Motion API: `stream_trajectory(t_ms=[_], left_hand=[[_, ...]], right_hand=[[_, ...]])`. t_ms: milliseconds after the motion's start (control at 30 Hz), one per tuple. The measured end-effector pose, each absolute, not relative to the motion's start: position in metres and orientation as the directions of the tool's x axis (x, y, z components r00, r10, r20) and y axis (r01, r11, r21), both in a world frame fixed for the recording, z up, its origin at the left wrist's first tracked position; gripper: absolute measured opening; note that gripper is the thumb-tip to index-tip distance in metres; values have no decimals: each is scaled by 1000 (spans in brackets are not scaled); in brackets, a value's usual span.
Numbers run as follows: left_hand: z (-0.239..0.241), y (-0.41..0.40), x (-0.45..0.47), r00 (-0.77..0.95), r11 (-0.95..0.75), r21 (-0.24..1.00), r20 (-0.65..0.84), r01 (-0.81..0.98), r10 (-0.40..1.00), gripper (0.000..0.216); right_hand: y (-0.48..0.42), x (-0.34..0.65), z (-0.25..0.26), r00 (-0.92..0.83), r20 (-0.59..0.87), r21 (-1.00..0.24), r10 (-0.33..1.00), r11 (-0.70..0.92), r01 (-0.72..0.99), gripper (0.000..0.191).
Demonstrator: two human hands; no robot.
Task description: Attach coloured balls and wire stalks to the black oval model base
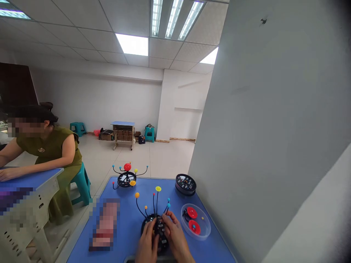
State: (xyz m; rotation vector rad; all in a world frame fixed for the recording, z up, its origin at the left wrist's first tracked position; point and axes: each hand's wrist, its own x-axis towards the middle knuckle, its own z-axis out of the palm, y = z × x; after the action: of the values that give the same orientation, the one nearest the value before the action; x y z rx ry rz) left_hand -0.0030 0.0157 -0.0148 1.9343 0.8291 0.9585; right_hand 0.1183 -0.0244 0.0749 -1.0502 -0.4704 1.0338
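A solar system model [161, 233] with a round black base is in front of me, near the table's front edge. Thin curved black rods rise from it, tipped with small balls in orange, red and blue, plus a yellow disc [158, 189]. My left hand [148, 239] grips the near left side of the base with fingers bent. On the right side, my right hand [175, 233] has its thumb and fingers pinched together at the base, close to the blue-tipped rods. The exact part between those fingertips is hidden.
On the blue table [128, 226] stand a model with a red ball [127, 179], a black round base [185, 184] and a clear tub [206, 235] of red pieces. A blurred pinkish item [105, 224] lies left. A grey wall [260, 146] borders the right. Another person [55, 149] sits left.
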Motion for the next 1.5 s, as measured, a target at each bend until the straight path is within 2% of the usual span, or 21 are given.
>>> stream_trajectory(t_ms=[133, 267, 500, 600, 700, 767, 1033, 1100, 1200, 1267, 1400, 1500], left_hand=[[-2, 16, -2, 477, -443, 870, 303, 214, 825, 45], [1, 18, 1, 451, -447, 862, 308, 239, 837, 49], [-9, 13, 1, 407, -429, 884, 327, 188, 853, 55], [-2, 6, -5, 370, -423, 891, 341, 167, 864, 47], [10, 3, -11, 465, -444, 889, 349, 109, 814, 32], [18, 3, -13, 492, -443, 896, 367, 43, 789, 31], [26, -9, -6, 368, -387, 922, 349, 32, 862, 36], [26, -11, -6, 361, -348, 937, 326, -4, 874, 36], [25, -9, -7, 338, -198, 969, 237, -148, 911, 36], [23, -5, -9, 378, -142, 972, 205, -189, 903, 39], [20, 4, -12, 524, -183, 973, 229, -139, 821, 40], [19, 7, -14, 560, -182, 975, 222, -127, 798, 43]], right_hand=[[-19, 120, 88, 530, -86, -873, 843, 192, -448, 49], [-17, 128, 103, 570, -8, -902, 822, 240, -360, 47], [-41, 122, 86, 531, -1, -962, 848, 145, -233, 51], [-50, 117, 72, 501, -30, -970, 865, 95, -223, 55], [-52, 114, 66, 473, -44, -974, 880, 68, -217, 57], [-52, 113, 64, 458, -42, -974, 888, 65, -215, 57], [-64, 119, 62, 569, 41, -955, 822, 199, -218, 55], [-66, 120, 61, 543, 47, -961, 838, 185, -203, 52], [-66, 116, 59, 512, 51, -967, 858, 170, -189, 50], [-66, 113, 59, 512, 51, -966, 858, 172, -192, 49], [-69, 112, 57, 494, 64, -966, 867, 178, -187, 48], [-69, 115, 55, 467, 72, -971, 881, 169, -168, 47]])
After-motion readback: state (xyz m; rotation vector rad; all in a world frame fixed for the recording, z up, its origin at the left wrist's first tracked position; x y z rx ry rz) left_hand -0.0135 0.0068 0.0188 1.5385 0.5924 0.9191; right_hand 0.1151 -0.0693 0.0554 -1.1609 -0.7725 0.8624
